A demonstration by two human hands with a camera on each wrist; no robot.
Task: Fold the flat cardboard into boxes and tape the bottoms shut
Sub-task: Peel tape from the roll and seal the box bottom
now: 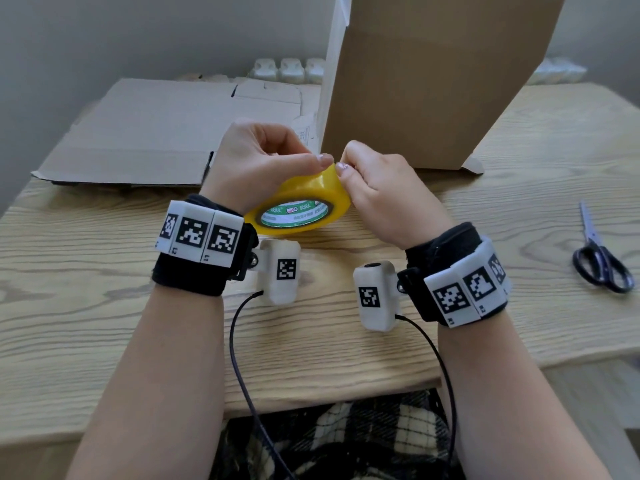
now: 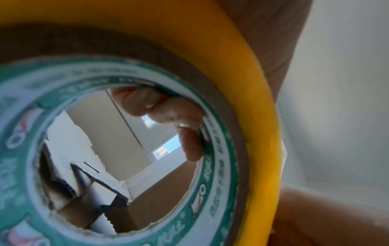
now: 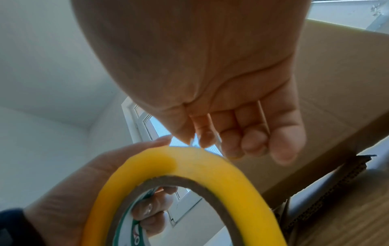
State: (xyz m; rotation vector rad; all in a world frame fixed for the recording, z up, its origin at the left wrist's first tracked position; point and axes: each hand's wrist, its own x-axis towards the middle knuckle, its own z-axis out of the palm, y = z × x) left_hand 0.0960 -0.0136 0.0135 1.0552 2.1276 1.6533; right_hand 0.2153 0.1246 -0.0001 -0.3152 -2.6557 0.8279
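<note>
1. Your left hand (image 1: pixel 256 161) grips the tape roll (image 1: pixel 301 206): thumb on the outer yellow face at the top, fingers curled through the core, as the left wrist view shows (image 2: pixel 168 108).
2. Your right hand (image 1: pixel 377 192) is pinched shut at the top of the roll, thumb and forefinger nipping at the tape end. In the right wrist view a thin clear sliver sits between those fingertips (image 3: pixel 207 139); whether it's really lifted free, can't tell for sure.
3. Roll is tilted, low edge on or just above the counter (image 1: pixel 104 306), core opening facing you. Top of the roll, where both thumbs meet, is the far high point.
4. Key relation: the tape end lies right at your right fingertips, touching your left thumb tip. Pull direction, I'd judge, goes to your right and away from the left hand, along the roll's rim.
5. The standing box (image 1: pixel 433 81) is just beyond both hands, slightly to the right of them, so nearer your right hand. It leans, with a flap showing at its lower right.
6. Flat cardboard (image 1: pixel 145 133) lies beyond and left of your left hand, not folded yet.
7. Scissors (image 1: pixel 599 258) lie well to the right of your right hand, so that hand is the one to reach them for cutting.
8. Risk: the tape end slips back onto the roll if the pinch is weak.
</note>
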